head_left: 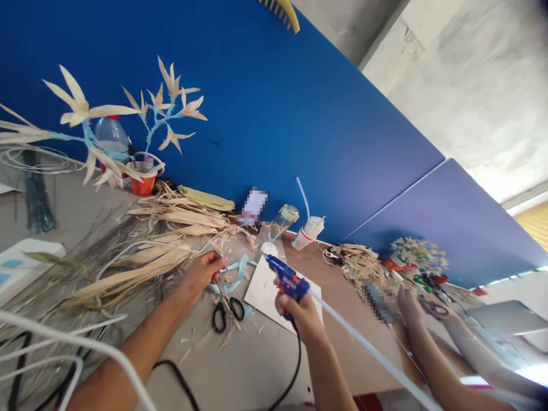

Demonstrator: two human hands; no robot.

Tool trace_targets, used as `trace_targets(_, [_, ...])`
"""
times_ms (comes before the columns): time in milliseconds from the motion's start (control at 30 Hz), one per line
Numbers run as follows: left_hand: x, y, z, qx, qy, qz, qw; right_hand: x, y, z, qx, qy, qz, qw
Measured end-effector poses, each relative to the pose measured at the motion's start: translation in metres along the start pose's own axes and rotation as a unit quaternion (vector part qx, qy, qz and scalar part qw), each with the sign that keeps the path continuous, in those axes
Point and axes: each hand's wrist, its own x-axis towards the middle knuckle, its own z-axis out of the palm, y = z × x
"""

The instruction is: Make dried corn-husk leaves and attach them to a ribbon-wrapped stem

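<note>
My right hand (303,315) grips a blue hot glue gun (287,278), its nozzle pointing up and left. A long translucent glue stick (363,341) runs out of the gun's back. My left hand (204,269) is closed in a pinch left of the nozzle; what its fingertips hold is too small to make out. Beside those fingers curls a light blue ribbon (240,275). Black-handled scissors (220,317) lie just below it on the table. A white board (260,288) lies under the gun, with a small white lump (269,249) near the nozzle tip.
Dried corn husks (171,257) cover the left table. Husk flowers (160,120) stand in a red cup (142,185) against the blue partition (265,114). A glass jar (283,220) and white cup (308,233) stand behind. White cable (107,357) loops lower left. A co-worker's hands (410,307) work at right.
</note>
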Motion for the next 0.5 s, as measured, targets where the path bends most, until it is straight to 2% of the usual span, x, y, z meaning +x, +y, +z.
trace_targets(100, [0.001, -0.002, -0.001, 0.017, 0.003, 0.002, 1.0, -0.003, 0.008, 0.023, -0.063, -0.03, 0.006, 0.998])
trace_targets(200, [0.001, -0.002, 0.0, 0.026, -0.003, -0.004, 1.0, -0.005, 0.013, 0.037, -0.096, -0.051, 0.001, 0.994])
trace_targets(500, [0.0, 0.002, 0.003, 0.031, 0.016, 0.007, 0.999, -0.007, 0.017, 0.053, -0.179, -0.046, -0.054, 0.981])
